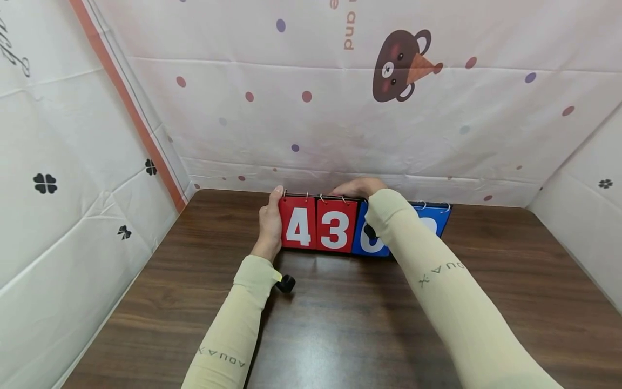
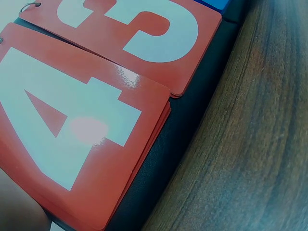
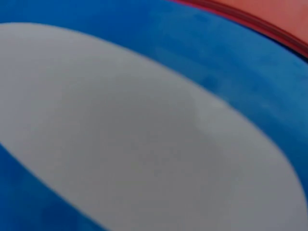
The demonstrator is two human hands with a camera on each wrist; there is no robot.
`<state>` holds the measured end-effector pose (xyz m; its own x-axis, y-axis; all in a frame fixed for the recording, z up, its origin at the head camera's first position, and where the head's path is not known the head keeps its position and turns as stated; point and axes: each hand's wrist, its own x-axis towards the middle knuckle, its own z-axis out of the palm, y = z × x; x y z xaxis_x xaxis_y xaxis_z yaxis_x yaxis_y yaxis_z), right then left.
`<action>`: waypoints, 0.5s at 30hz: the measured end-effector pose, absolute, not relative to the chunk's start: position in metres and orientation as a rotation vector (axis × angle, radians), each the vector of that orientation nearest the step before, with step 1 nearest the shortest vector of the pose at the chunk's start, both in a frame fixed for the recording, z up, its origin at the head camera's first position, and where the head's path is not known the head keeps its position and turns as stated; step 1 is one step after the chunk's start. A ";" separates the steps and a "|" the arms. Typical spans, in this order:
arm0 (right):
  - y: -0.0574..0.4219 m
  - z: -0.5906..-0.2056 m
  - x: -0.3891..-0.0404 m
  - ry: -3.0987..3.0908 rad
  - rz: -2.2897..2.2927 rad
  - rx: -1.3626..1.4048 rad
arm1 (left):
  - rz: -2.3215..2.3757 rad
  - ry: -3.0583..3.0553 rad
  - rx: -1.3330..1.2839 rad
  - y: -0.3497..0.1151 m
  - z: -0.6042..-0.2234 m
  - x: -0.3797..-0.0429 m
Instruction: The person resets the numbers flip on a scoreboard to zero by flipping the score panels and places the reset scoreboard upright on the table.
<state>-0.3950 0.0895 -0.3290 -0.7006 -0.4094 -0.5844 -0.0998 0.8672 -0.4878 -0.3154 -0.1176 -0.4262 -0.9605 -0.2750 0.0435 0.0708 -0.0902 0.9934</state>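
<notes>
While left hand grips the scoreboard end | right hand tops it, finger state unclear | sleeve hides blue cards

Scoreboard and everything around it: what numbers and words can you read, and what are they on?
"4" on the left red card of the scoreboard.
"3" on the second red card.
Blue cards: white digits mostly hidden by the right arm, cannot be read for sure.
"AQUA X" on the right sleeve.
"AQUA" on the left sleeve, seen upside down.
"and" on the back cloth, turned sideways; the word above it is cut off.
Left cloth script: unreadable.
</notes>
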 end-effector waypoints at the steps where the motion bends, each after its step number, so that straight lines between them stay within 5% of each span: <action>1: 0.089 -0.329 -0.395 2.308 -0.563 -0.356 | -2.149 -1.941 0.228 -0.118 -0.426 -0.315; 15: 0.090 -0.326 -0.393 2.308 -0.513 -0.276 | -2.156 -1.928 0.215 -0.118 -0.428 -0.316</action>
